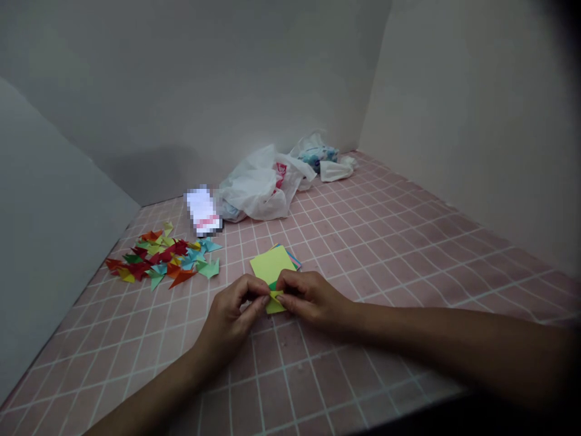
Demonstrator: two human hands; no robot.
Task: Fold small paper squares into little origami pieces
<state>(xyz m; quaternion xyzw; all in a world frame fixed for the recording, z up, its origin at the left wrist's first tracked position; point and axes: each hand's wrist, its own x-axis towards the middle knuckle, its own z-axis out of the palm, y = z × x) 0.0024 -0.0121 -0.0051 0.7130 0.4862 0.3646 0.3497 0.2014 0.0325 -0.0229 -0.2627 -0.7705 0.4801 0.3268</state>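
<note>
Between my two hands is a small folded piece of yellow paper [275, 303], low over the table in the middle of the head view. My left hand [242, 303] pinches its left side with thumb and forefinger. From the other side, my right hand [308, 295] pinches it the same way, and the fingertips of both hands nearly meet. Just beyond them lies a stack of square paper sheets [272, 263], yellow on top, with blue and pink edges showing at the right. A bit of green shows between my fingertips and the stack; I cannot tell which it belongs to.
Folded paper cranes [167, 257] in several colours lie heaped at the left. Behind them is a phone [203, 212] with a lit, blurred screen. A crumpled white plastic bag [261, 184] and a blue patterned packet [320, 157] sit by the back wall. Pink checked cloth [385, 242] covers the table.
</note>
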